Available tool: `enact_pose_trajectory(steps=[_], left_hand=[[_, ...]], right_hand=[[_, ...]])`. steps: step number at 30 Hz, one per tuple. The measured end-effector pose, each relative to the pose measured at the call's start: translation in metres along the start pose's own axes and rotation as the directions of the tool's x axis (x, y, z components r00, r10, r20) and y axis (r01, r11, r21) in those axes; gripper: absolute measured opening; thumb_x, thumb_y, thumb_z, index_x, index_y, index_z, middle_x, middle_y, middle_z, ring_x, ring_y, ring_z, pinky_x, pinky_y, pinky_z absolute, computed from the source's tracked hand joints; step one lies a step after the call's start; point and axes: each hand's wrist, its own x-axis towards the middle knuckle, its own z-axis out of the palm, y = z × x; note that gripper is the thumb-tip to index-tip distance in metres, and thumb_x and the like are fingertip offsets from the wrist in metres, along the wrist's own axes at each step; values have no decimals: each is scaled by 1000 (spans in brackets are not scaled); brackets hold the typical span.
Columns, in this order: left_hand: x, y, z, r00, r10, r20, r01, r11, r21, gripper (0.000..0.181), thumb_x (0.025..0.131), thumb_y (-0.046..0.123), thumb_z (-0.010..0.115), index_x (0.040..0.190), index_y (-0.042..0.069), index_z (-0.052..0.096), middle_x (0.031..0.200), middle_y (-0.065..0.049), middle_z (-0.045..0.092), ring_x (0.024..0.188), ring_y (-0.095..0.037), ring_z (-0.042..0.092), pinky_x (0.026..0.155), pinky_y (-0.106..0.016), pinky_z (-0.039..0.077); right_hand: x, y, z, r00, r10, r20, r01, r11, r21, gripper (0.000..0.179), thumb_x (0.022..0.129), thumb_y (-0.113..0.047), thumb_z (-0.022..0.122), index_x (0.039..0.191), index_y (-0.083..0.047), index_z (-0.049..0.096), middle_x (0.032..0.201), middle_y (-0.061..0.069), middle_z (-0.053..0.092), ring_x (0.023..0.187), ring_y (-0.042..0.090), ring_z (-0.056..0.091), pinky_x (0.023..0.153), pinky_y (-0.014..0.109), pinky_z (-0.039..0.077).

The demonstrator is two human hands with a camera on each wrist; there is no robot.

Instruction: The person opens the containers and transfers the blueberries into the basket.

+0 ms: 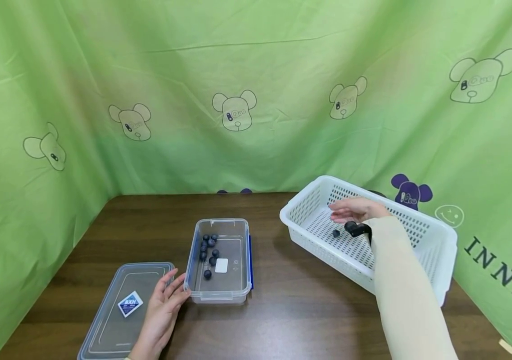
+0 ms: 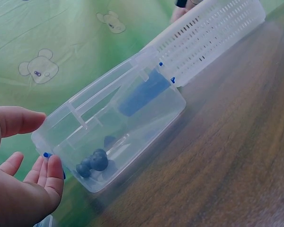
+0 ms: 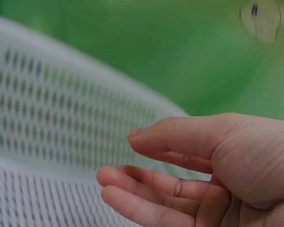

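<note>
A clear plastic food container (image 1: pixel 239 250) stands on the table with several blueberries (image 1: pixel 211 242) lying mostly in its left half. At its near-left corner is my left hand (image 1: pixel 162 305), thumb and fingertips touching the outside and rim, fingers loosely spread. My right hand (image 1: pixel 358 209) hovers inside the white perforated basket (image 1: pixel 303 235). In the right wrist view its thumb (image 3: pixel 175 137) stands apart from the bent fingers (image 3: pixel 151 198), and nothing shows between them. One blueberry (image 1: pixel 336 233) lies on the basket floor below that hand; the sleeve and forearm hide part of the basket.
The container's clear lid (image 1: pixel 147 280), with a blue and white label, lies flat at the left, partly behind my left hand. A blue side latch (image 1: pixel 251 262) hangs on the container's right. Green printed cloth (image 1: pixel 183 65) encloses the brown wooden table (image 1: pixel 274 320).
</note>
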Motion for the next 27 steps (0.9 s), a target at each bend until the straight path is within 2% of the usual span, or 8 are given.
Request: enact_pose_trajectory(steps=[3,6,8,14,18,20,23,27], left_hand=[[0,0,0,1000,-1,-1,1,1000,3,68,88,-12,57,147,-2,26,128,-9,55,107,-9,59,90,-23,51],[0,-1,0,1000,1,-2,-1,1000,4,68,87,-13,57,147,-2,26,127,-8,56,107,-10,59,90,-23,50],[0,-1,-1,1000,3,-2,-3,1000,3,67,87,-12,57,146,-2,28,126,-7,56,107,-10,59,90,-23,51],[0,-1,-2,1000,11,13,-12,1000,3,65,88,-11,57,146,0,30,125,-5,56,107,-9,59,90,-22,50],[0,-1,-3,1000,21,17,-21,1000,-2,62,89,-11,57,144,2,32,120,-1,58,106,-9,60,89,-22,50],[0,-1,-3,999,30,24,-30,1000,-1,62,89,-11,57,144,2,32,120,-1,58,106,-9,59,88,-22,50],[0,-1,-4,999,35,27,-35,999,-1,61,89,-11,57,144,2,33,120,0,58,106,-9,59,88,-21,50],[0,-2,-3,999,39,19,-39,999,5,62,89,-12,57,143,1,32,119,1,59,106,-10,60,88,-22,51]], right_hand=[[0,-18,16,994,-85,62,86,996,-20,28,102,3,47,94,-10,71,95,10,69,88,20,69,88,31,55],[1,-34,35,982,-144,119,152,986,-62,27,102,1,46,97,-11,70,99,11,68,92,22,69,88,33,55],[2,-44,50,974,-170,149,183,980,-75,21,102,2,47,106,-5,67,100,14,67,92,24,69,89,35,55],[6,-63,101,951,-225,214,251,963,-101,21,99,5,47,116,6,60,96,15,69,90,26,70,88,39,56],[14,-64,135,942,-226,250,265,954,-137,27,97,6,50,123,12,55,91,14,70,85,26,70,86,41,57],[18,-61,150,939,-212,272,260,953,-154,27,96,5,53,122,11,57,90,15,70,83,25,70,85,42,57],[27,-52,172,935,-185,304,244,954,-173,26,94,6,56,120,9,60,89,17,70,81,25,70,83,42,58],[37,-37,200,922,-157,354,243,947,-211,32,93,5,59,123,14,56,88,16,70,80,25,70,84,44,57]])
